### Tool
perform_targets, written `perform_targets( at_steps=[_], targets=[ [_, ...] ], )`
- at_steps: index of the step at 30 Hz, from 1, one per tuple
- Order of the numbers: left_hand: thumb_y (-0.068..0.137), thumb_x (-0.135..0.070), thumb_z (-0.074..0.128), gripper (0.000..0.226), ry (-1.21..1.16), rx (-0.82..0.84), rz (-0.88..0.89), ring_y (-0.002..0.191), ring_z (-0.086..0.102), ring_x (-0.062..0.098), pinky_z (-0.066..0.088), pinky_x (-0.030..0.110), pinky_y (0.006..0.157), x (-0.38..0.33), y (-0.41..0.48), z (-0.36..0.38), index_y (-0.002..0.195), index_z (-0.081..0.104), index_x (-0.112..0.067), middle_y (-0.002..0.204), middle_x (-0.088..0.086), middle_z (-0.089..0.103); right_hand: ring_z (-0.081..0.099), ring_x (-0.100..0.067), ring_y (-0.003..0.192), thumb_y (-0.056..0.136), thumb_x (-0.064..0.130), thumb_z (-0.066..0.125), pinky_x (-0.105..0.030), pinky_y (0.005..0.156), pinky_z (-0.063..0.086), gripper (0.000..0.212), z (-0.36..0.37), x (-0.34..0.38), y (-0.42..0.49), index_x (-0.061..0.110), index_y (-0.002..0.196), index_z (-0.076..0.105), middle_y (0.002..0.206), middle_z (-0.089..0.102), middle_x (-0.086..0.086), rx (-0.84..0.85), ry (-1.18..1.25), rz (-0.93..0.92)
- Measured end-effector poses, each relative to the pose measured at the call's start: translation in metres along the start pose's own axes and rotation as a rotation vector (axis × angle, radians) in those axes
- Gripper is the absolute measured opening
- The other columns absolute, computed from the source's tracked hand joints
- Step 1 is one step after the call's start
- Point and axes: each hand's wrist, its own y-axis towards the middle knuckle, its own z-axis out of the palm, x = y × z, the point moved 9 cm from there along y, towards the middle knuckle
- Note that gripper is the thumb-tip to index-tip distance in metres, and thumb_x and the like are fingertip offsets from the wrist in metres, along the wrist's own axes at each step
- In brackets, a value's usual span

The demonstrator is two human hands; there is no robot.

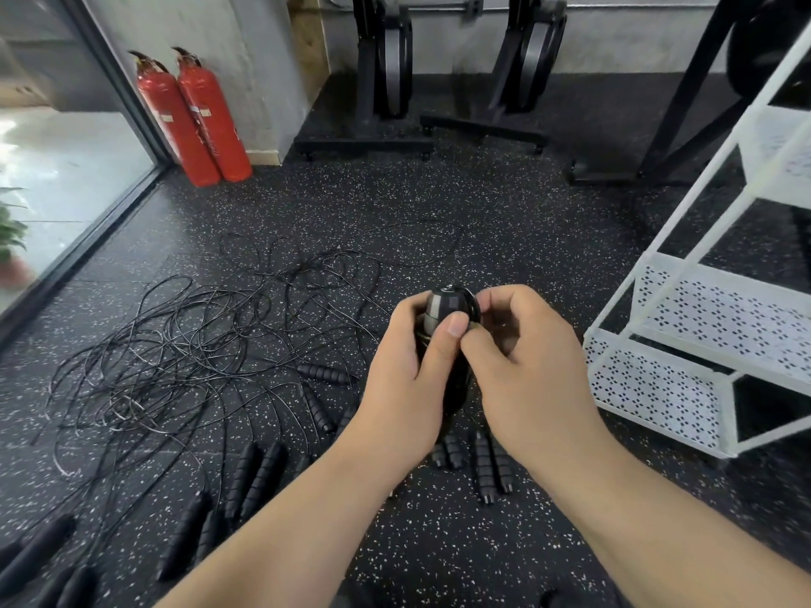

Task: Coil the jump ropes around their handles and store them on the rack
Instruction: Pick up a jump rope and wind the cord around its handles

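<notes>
Close in, my left hand (pixel 403 370) is gripping the coiled jump rope (pixel 447 307); right hand (pixel 535 357) fingers (pixel 504 298) are pinching its top loop. Tucking it snug seems wise before racking.

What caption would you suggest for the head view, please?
Left hand and right hand hold a coiled jump rope above tangled ropes beside the rack.

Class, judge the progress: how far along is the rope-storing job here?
Done: no coiled rope shows on the rack. In hand: the left hand and right hand grip one wound bundle. Left: a tangle of ropes and several handles lie on the floor.
</notes>
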Motion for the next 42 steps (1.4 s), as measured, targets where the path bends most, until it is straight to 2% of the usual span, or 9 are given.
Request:
perform_targets(
  at_steps=[5,7,12,16,19,21,25,36,42],
  targets=[
    [0.098,-0.061,0.05,0.04,0.034,-0.01,-0.006,0.095,0.067,0.0,0.05,0.019,0.082,0.001,0.003,-0.009,0.12,0.062,-0.03,0.101,-0.016,0.072,0.055,-0.015,0.056,0.104,0.018,0.061,-0.031,0.053,0.046,0.016,0.008,-0.001,-0.002,0.028,0.108,0.074,0.071,0.069,-0.002,0.179,0.267,0.116],
    [0.103,-0.053,0.052,0.028,0.05,-0.012,-0.011,0.088,0.063,-0.002,0.046,0.016,0.077,0.002,0.004,-0.012,0.117,0.061,-0.03,0.094,-0.021,0.069,0.052,-0.021,0.055,0.108,0.014,0.055,-0.034,0.05,0.043,0.024,0.01,-0.003,0.0,0.024,0.107,0.077,0.076,0.071,-0.012,0.266,0.342,0.187],
    [0.108,-0.042,0.055,0.014,0.06,0.075,-0.042,0.082,0.059,-0.003,0.044,0.016,0.076,0.007,0.003,-0.006,0.113,0.062,-0.031,0.09,-0.02,0.066,0.051,-0.022,0.058,0.106,0.006,0.057,-0.032,0.047,0.04,0.02,0.011,-0.014,0.011,0.018,0.103,0.073,0.073,0.061,-0.011,0.378,0.255,0.207],
    [0.109,-0.042,0.055,0.017,0.006,0.096,-0.084,0.082,0.062,-0.001,0.047,0.016,0.074,0.011,0.005,-0.005,0.113,0.064,-0.028,0.091,-0.014,0.07,0.065,-0.014,0.062,0.105,0.009,0.062,-0.029,0.05,0.051,0.02,0.004,-0.003,0.011,0.026,0.104,0.071,0.083,0.074,0.003,0.327,0.066,0.024],
    [0.109,-0.043,0.056,0.02,-0.042,0.117,-0.134,0.088,0.066,0.003,0.054,0.027,0.081,0.017,0.005,-0.003,0.114,0.067,-0.027,0.097,-0.008,0.073,0.068,-0.006,0.07,0.102,0.019,0.068,-0.03,0.063,0.058,0.017,0.003,-0.005,0.011,0.036,0.105,0.069,0.098,0.075,0.009,0.282,-0.097,-0.042],
    [0.108,-0.044,0.057,0.02,-0.08,0.128,-0.172,0.091,0.068,0.006,0.058,0.036,0.087,0.021,0.003,-0.001,0.115,0.067,-0.028,0.101,-0.005,0.075,0.07,-0.004,0.086,0.1,0.024,0.071,-0.03,0.077,0.057,0.017,0.003,-0.01,0.013,0.039,0.106,0.067,0.107,0.071,0.013,0.273,-0.175,-0.059],
    [0.108,-0.047,0.057,0.023,-0.093,0.123,-0.188,0.09,0.068,0.008,0.058,0.041,0.088,0.023,0.004,0.001,0.114,0.068,-0.027,0.099,-0.005,0.074,0.069,-0.002,0.093,0.1,0.024,0.071,-0.028,0.082,0.054,0.014,0.005,-0.013,0.015,0.036,0.105,0.066,0.102,0.073,0.015,0.267,-0.182,-0.066],
    [0.109,-0.042,0.056,0.026,-0.182,0.127,-0.223,0.081,0.07,0.004,0.058,0.025,0.071,0.028,0.005,0.0,0.117,0.065,-0.02,0.089,-0.009,0.075,0.075,-0.004,0.082,0.094,0.022,0.08,-0.033,0.081,0.062,0.015,0.002,-0.011,0.007,0.036,0.098,0.078,0.092,0.077,0.023,0.057,-0.089,-0.054],
    [0.108,-0.045,0.058,0.025,-0.22,0.142,-0.26,0.089,0.073,0.014,0.064,0.042,0.083,0.032,0.004,-0.002,0.119,0.067,-0.025,0.101,0.002,0.078,0.075,-0.007,0.075,0.088,0.012,0.085,-0.023,0.071,0.059,0.034,-0.001,-0.003,0.002,0.026,0.088,0.054,0.107,0.077,0.025,-0.011,-0.009,-0.074]
  ],
)
